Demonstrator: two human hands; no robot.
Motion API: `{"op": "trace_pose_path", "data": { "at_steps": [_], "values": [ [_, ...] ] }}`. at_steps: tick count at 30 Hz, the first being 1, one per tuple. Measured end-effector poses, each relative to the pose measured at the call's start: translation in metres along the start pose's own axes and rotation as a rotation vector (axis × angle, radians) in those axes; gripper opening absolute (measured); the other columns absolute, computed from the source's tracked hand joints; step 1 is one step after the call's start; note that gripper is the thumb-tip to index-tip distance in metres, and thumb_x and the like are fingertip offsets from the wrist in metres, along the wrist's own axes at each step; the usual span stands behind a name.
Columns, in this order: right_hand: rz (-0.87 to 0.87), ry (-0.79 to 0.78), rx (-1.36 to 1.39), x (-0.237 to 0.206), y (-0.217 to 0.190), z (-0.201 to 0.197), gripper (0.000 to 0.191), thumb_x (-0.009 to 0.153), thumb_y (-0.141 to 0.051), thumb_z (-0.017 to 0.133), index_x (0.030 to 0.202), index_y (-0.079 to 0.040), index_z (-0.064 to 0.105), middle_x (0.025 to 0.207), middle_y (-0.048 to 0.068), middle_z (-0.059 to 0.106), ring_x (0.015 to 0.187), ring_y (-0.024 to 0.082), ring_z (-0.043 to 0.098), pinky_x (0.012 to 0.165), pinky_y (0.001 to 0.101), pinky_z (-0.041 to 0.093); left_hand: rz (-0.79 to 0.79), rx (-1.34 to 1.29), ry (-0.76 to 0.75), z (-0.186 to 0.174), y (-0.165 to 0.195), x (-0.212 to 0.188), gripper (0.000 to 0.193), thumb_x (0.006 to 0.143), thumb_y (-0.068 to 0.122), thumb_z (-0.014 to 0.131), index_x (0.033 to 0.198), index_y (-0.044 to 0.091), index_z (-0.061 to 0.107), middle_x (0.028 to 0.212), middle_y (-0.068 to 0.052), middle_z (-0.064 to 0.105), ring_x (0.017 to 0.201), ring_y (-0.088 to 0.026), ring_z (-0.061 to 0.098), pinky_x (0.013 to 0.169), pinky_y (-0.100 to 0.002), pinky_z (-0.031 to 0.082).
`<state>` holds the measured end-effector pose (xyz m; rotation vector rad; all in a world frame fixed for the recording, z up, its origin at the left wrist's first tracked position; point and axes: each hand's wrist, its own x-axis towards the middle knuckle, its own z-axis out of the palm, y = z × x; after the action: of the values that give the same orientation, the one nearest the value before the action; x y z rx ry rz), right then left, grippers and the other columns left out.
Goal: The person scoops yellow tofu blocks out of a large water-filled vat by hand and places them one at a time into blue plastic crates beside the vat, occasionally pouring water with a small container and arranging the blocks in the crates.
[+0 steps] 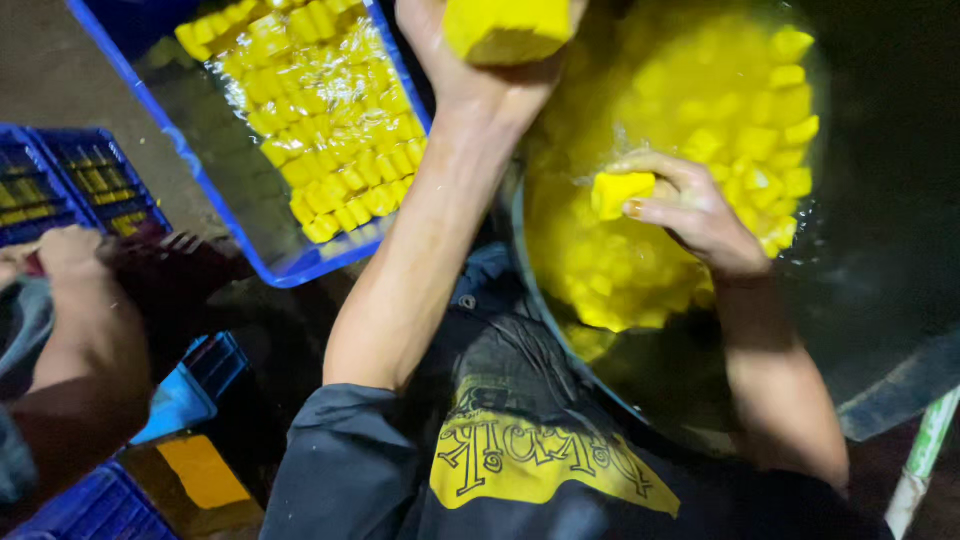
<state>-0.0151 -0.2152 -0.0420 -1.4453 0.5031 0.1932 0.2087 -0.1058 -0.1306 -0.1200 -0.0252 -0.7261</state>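
Your right hand [695, 215] pinches a yellow cube [620, 192] over the dark vat [880, 250] at centre right; your left hand [470, 60], top centre, grips another yellow block [505, 25], so lifting each out calls for a gentle, steady hold.

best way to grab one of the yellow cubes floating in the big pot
Come from above and pinch a yellow cube by two opposite flat sides; its top sits clear of the liquid in the pot. The right hand holds its block this way, fingers over the top, thumb beneath.
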Motion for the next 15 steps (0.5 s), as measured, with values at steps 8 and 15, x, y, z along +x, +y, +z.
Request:
{"op": "trace_pose_path", "data": {
  "at_steps": [8, 15],
  "values": [
    [-0.207, 0.061, -0.639, 0.057, -0.096, 0.179, 0.051, 0.08, -0.018, 0.09, 0.121, 0.0, 0.065, 0.125, 0.016, 0.068, 0.123, 0.025, 0.063, 0.109, 0.0407, 0.054, 0.006, 0.136, 0.416, -0.027, 0.093, -0.089, 0.041, 0.106, 0.029, 0.057, 0.14, 0.005, 0.06, 0.127, -0.013, 0.067, 0.116, -0.027, 0.066, 0.103, -0.044, 0.055],
    [-0.24, -0.157, -0.727, 0.15, -0.025, 0.264, 0.088, 0.069, -0.027, 0.091, 0.144, 0.0, 0.055, 0.154, 0.026, 0.036, 0.147, 0.038, 0.034, 0.121, 0.0469, 0.033, -0.153, -0.201, 0.392, -0.065, 0.159, -0.17, 0.07, 0.112, 0.06, 0.046, 0.147, -0.001, 0.046, 0.13, -0.016, 0.064, 0.116, -0.028, 0.066, 0.101, -0.042, 0.055]
  ]
}}
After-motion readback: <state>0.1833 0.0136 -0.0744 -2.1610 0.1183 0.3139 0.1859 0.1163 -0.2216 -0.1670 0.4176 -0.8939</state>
